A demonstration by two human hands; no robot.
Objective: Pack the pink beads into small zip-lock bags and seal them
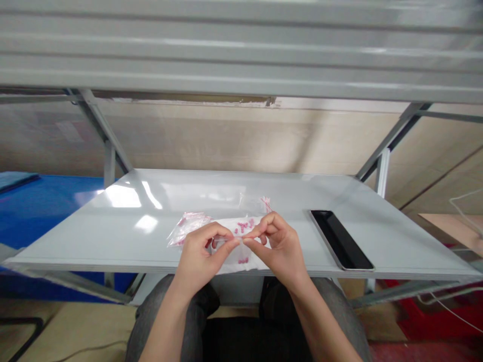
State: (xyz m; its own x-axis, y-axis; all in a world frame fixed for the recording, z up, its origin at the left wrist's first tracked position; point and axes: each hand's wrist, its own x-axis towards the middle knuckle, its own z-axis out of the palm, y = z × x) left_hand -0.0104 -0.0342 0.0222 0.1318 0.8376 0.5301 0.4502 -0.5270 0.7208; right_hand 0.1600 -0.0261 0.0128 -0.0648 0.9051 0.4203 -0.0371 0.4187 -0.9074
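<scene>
Both hands meet over a white sheet (222, 266) near the table's front edge. My left hand (204, 251) pinches the top edge of a small clear zip bag (241, 249) between thumb and forefinger. On the same edge, close beside it, my right hand (281, 246) pinches too. A few small pink beads (243, 261) show low in the bag. Several loose pink beads (243, 226) lie on the sheet just beyond my fingertips. To the left is a pile of clear bags with red-striped tops (188, 226); more clear bags (266, 203) lie behind my right hand.
A dark-screened tablet (341, 239) lies on the grey table (151, 251) to the right. Overhead runs a ribbed grey shelf (241, 55), held by slanted metal struts (100, 125). A blue surface (49, 206) stands at the left; a pale wall (211, 136) is behind.
</scene>
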